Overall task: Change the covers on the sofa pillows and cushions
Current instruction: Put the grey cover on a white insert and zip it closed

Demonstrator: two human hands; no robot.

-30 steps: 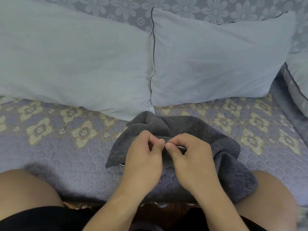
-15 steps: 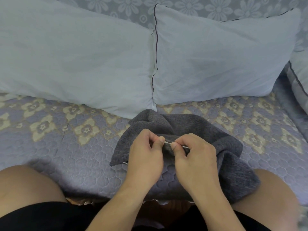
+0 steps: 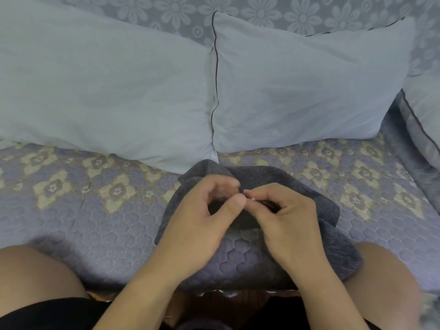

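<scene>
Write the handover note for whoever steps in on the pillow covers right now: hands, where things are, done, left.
Left hand: fingers curled, pinching the edge of the dark grey cover at its opening.
Right hand: pinching the same edge right beside it, fingertips of the two hands meeting; what exactly it pinches is too blurred to tell.
The cover lies crumpled on the quilted sofa seat, at the front edge between the knees.
Two pale pillows, left and right, lean against the backrest; a third pillow shows at the far right.
Done: nothing visibly finished.
Left: open the cover and fit it.
</scene>
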